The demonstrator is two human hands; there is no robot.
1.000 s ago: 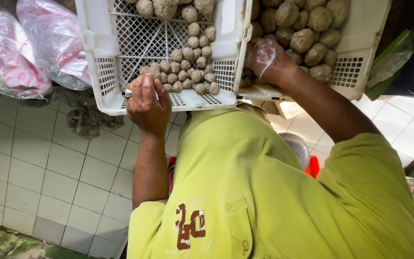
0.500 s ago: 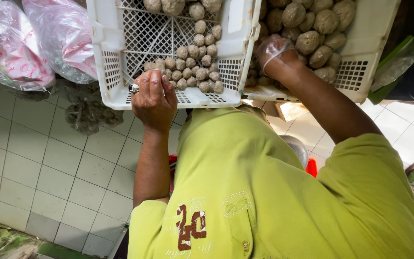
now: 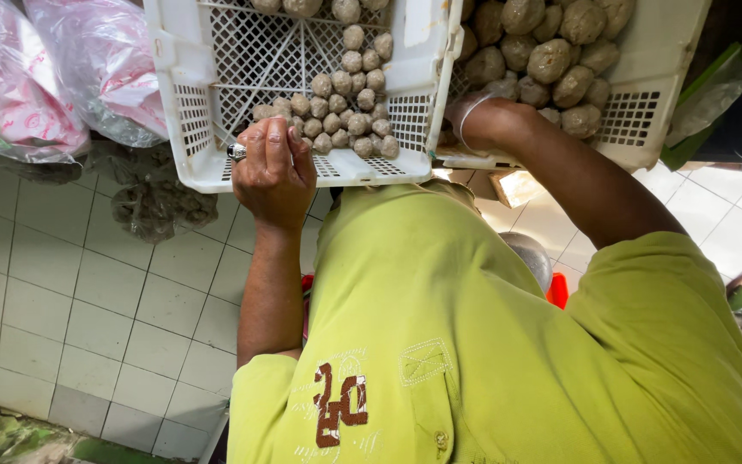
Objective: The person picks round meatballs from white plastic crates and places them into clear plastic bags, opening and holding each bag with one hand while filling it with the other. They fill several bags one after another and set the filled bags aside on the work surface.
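Gripping the white crate (image 3: 302, 167) rim, your left hand (image 3: 275, 172) curls shut; small brown balls (image 3: 345, 120) sit inside. Your right hand (image 3: 465, 120) hides between crates; I cannot tell its shape. White floor tiles (image 3: 88, 301) lie below.

My left hand (image 3: 275, 172) is curled into a loose fist, knuckles up, a ring on one finger, forearm running straight back to my shoulder. My right hand (image 3: 465, 116) reaches farther out, wrist bent, fingers hidden, elbow bent out to the right.
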